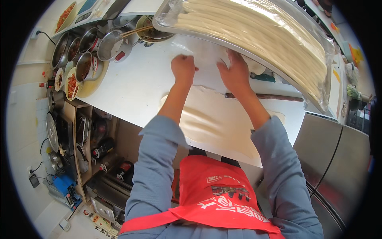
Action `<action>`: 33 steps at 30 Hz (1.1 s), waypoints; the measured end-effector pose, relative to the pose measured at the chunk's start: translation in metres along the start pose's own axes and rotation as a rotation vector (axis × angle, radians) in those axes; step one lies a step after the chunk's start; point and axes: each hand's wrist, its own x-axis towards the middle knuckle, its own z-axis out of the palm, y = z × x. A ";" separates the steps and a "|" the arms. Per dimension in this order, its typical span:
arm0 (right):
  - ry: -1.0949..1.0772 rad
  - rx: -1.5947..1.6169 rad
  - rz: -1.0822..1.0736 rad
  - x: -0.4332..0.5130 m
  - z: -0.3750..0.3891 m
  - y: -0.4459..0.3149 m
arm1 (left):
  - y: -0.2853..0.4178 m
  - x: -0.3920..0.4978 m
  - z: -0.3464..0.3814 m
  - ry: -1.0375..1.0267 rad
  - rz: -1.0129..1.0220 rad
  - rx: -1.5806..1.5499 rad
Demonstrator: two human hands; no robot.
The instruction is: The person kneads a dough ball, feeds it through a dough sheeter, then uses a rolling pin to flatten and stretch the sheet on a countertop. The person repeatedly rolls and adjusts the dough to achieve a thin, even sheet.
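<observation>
Over the white worktop (143, 74), my left hand (182, 67) is curled into a loose fist. Its fingers face away from me, so I cannot see whether anything is inside. To its right, my right hand (235, 71) has thumb and fingers apart, just below the near rim of a metal tray (203, 39). Long pale dough strips (253, 33) lie side by side in that tray under clear plastic film. A wide, thin dough sheet (215, 119) with soft folds spreads beneath my forearms. Beside my right wrist, a dark wooden rolling pin (277, 97) lies across its far side.
Several metal pots (86, 65) and bowls of red food (72, 85) crowd the worktop's left end. Chopsticks (135, 30) rest across containers at the back. Open shelves (98, 140) with bottles stand below left. A stainless steel cabinet (340, 149) is at right.
</observation>
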 end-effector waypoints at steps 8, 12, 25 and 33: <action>-0.572 -0.145 0.037 0.010 0.063 -0.039 | -0.023 -0.002 -0.025 0.019 0.002 -0.268; -0.409 -0.010 -0.036 -0.009 0.067 -0.028 | -0.035 0.011 -0.032 -0.051 0.014 -0.027; -0.388 -0.400 0.065 0.067 0.144 0.004 | -0.022 -0.013 -0.050 -0.021 -0.213 0.012; -0.281 0.203 0.396 0.058 0.084 -0.016 | -0.056 -0.007 -0.027 -0.403 -0.412 -0.586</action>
